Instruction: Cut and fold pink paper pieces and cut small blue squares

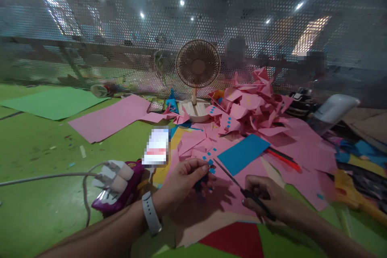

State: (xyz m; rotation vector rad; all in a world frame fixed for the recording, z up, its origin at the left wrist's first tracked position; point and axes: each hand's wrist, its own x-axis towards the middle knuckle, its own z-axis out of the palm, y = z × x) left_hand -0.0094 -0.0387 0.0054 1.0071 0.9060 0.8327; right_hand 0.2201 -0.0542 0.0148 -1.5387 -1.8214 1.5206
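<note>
My left hand (192, 175) has thumb and index finger pinched on a small blue paper piece (211, 162), the other fingers curled beneath. Black-handled scissors (256, 201) are gripped in my right hand (266, 195), their blades pointing up and left toward the left fingertips. Tiny blue paper squares (206, 157) lie on the pink paper (305, 149) just beyond the left hand. A blue paper rectangle (243, 153) rests above the scissor blades.
A pile of pink folded paper (250, 105) stands beside a small fan (198, 64). A lit phone (156, 146) and a purple power strip with white plugs (115, 185) lie left, cable trailing. Red and black pens (284, 159) lie right, near a yellow tool (350, 189).
</note>
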